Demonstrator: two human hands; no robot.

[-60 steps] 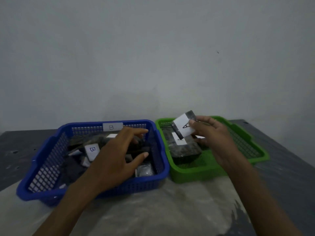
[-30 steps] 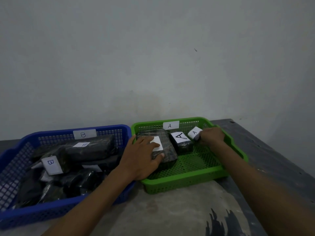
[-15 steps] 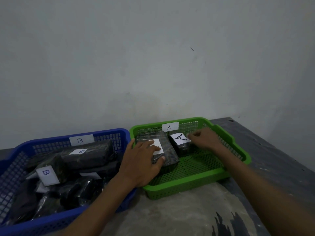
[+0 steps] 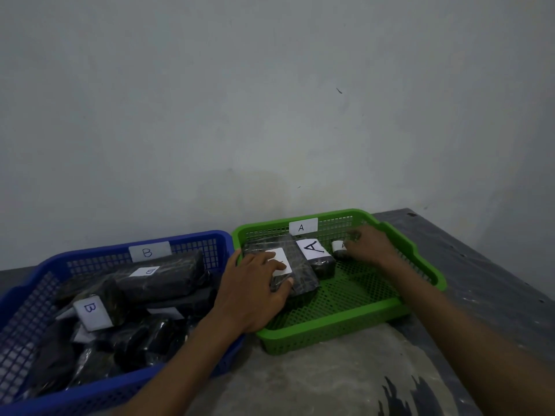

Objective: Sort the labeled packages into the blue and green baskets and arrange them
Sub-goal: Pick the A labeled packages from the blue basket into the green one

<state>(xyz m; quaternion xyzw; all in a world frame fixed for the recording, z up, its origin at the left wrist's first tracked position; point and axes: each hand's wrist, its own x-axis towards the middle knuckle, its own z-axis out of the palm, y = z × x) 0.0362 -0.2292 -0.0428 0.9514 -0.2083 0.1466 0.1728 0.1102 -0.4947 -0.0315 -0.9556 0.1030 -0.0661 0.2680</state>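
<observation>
Sorting looks largely done: three dark film-wrapped packages labeled A in the green basket (image 4: 420,259), centre right; B ones heaped untidily in the blue basket (image 4: 36,283), lower left. Left hand (image 4: 255,292) pressing flat on the large package (image 4: 300,265); right hand (image 4: 371,246) pinching the small package (image 4: 338,249). Lattice plastic, glossy wrap.

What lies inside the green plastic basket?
Green plastic basket: three black wrapped packages, large, middle marked A, small. The left hand hides the large one's letter; the right hand partly covers the small one.
</observation>
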